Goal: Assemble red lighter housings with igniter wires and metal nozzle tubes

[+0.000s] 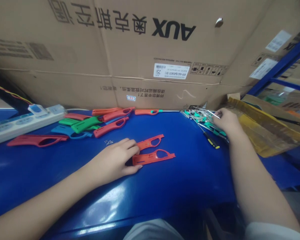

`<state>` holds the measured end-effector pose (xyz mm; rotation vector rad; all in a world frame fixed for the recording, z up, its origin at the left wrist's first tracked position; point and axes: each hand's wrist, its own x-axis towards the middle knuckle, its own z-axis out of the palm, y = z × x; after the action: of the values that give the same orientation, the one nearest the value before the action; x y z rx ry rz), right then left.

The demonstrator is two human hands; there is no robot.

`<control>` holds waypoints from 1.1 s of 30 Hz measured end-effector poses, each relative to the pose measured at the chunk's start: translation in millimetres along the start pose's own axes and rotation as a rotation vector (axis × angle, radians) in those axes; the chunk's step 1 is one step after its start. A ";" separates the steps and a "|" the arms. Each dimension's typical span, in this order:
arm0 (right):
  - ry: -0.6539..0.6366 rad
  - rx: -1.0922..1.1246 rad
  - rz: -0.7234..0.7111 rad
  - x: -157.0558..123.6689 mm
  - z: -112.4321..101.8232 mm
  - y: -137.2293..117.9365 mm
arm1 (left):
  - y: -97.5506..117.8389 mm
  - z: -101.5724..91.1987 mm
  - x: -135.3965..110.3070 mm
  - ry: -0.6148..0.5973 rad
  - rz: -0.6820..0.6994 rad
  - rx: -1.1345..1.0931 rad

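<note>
My left hand (120, 158) rests on the blue table, its thumb and fingers closed around the ends of two red plastic lighter shell halves. The near red lighter shell half (153, 157) lies with its hollow inside up and its trigger loop to the right. Just behind it is the far red lighter shell half (150, 142). My right hand (226, 121) is at the back right, fingertips pinching a thin metal lighter tube (213, 114) over a pile of lighter inner parts (202, 120) with green pieces and metal tubes. Its fingers partly hide the pile.
Red, green and blue lighter shells (85, 125) lie at the back left beside a white power strip (27, 123). A red lighter (146, 112) with a long tube lies by the cardboard wall (130, 50). A screwdriver (211, 140) and a taped carton (267, 133) are at right.
</note>
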<state>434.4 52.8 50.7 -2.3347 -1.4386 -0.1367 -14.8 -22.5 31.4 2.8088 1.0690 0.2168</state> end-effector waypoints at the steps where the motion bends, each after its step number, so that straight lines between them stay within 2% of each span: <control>1: 0.026 0.015 -0.004 -1.2 -1.4 -1.4 | -0.6 -0.4 -0.1 -0.009 -0.007 -0.010; 5: 0.107 0.055 -0.004 -5.6 -7.6 -5.7 | -2.5 -3.1 -0.6 -0.043 -0.034 -0.048; 9: 0.132 0.070 0.003 -6.1 -10.1 -5.8 | -2.4 -8.3 -0.8 -0.056 -0.038 -0.069; 15: 0.036 0.035 -0.009 3.4 4.2 3.7 | -2.5 -10.4 -0.4 -0.054 -0.027 -0.061; 21: -0.032 -0.001 0.063 9.7 22.7 8.6 | -6.4 -7.1 -0.9 -0.018 -0.001 -0.054; 25: 0.021 0.040 0.059 5.3 21.4 2.0 | -5.5 -7.9 -1.3 -0.016 0.002 -0.061; 33: 0.169 0.187 0.024 -7.3 4.2 -10.0 | -3.6 -11.2 -1.1 0.011 0.014 -0.077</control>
<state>421.8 52.1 47.6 -2.1345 -1.2830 -0.1803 -20.0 -19.8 41.7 2.7504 1.0208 0.2687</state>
